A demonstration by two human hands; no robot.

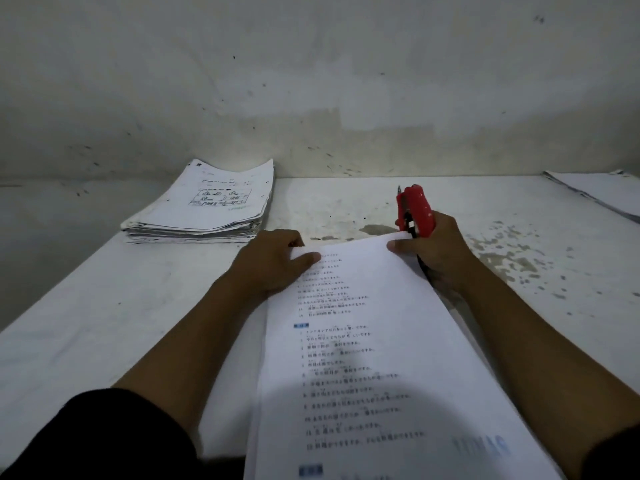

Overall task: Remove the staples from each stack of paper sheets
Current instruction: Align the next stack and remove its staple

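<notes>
The left hand (273, 259) pinched the far left corner of the printed paper stack (374, 358) lying on the table (86, 323); the right hand (434, 252) gripped the red staple remover (414, 211) and thumbed the right corner. Better to press the sheets flat before prying, so nothing tears

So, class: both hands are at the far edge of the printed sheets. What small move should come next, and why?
Probably bring the red staple remover to a far corner of the printed sheets. The right hand already grips it at that edge, the left hand pins the other corner, and no staple is visible here.
</notes>
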